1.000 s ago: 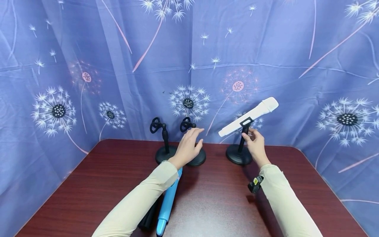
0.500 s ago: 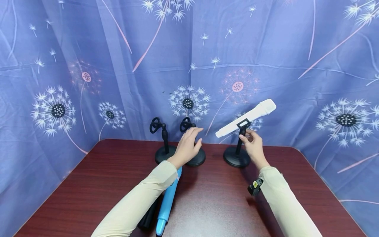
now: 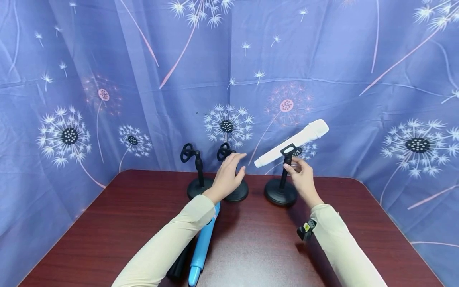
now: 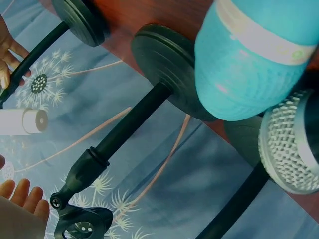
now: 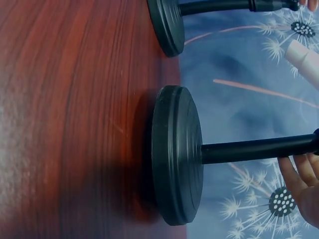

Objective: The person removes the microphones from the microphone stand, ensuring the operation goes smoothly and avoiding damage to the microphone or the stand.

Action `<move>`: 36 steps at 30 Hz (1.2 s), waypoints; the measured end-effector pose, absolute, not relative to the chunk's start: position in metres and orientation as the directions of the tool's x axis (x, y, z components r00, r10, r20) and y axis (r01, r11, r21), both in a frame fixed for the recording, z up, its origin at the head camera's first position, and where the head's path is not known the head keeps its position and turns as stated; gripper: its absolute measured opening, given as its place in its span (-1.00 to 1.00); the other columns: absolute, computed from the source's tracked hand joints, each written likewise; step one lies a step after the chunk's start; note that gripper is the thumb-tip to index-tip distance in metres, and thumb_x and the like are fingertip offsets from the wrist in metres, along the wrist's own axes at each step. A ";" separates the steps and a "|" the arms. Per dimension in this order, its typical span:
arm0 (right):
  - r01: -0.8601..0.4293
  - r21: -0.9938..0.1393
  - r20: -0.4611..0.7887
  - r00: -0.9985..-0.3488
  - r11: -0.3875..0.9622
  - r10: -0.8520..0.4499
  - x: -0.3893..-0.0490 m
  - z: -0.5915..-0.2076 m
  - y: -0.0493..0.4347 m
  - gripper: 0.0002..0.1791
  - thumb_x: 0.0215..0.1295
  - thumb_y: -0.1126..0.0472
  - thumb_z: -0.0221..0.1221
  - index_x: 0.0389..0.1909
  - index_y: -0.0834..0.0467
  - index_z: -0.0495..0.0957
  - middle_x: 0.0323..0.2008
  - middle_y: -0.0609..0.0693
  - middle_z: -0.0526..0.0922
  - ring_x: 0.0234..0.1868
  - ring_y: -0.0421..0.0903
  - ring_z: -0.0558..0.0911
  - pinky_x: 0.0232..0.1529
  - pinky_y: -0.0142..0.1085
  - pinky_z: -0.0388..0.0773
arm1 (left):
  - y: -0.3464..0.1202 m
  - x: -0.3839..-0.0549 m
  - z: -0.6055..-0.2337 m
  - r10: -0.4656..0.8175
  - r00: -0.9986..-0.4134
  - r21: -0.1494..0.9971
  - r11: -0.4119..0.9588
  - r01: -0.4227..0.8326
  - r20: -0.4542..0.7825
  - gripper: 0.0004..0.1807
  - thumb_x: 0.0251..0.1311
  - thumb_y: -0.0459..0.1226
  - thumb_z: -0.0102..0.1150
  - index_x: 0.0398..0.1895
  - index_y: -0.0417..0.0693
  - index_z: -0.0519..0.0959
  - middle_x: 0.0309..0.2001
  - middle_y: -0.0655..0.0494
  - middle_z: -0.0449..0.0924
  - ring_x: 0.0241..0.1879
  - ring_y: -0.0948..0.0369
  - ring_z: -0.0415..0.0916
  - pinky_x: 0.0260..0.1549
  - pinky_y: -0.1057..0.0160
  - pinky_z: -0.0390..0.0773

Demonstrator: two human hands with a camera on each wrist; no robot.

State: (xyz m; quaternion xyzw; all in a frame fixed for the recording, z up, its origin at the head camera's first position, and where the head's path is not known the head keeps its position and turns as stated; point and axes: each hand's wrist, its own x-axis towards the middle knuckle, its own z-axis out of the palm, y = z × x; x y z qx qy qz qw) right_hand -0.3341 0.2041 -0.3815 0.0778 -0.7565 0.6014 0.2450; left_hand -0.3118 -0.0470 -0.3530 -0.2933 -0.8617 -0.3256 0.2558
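My right hand pinches the pole of a black desktop microphone stand just below its clip. A white microphone sits tilted in that clip, its head up to the right. In the right wrist view the stand's round base is low at the table; whether it touches cannot be told. My left hand has its fingers extended and thumb apart, in front of the middle stand, partly covering it. The left wrist view shows that middle stand's ring-shaped clip near the left fingertips.
Another black stand with an unfilled clip stands left of the middle one. A blue microphone and a black microphone with a silver mesh head lie under the left forearm. A patterned blue curtain hangs behind the brown table.
My right hand has shifted the stand with the white microphone to the left and slightly nearer, toward the middle stand. The left hand has stayed in place.
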 end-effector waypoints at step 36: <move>-0.501 -0.815 0.527 -0.850 0.292 0.012 -0.281 -0.355 0.149 -0.66 0.21 0.45 0.24 0.01 0.47 0.51 -0.17 0.39 0.63 -0.21 0.07 0.68 -0.20 -0.50 0.50 | -0.015 -0.294 -0.313 0.327 -0.702 0.549 0.451 0.704 0.632 -0.46 0.33 -0.26 0.12 0.36 -0.13 0.31 0.21 -0.05 0.40 0.18 0.07 0.39 0.11 0.13 0.44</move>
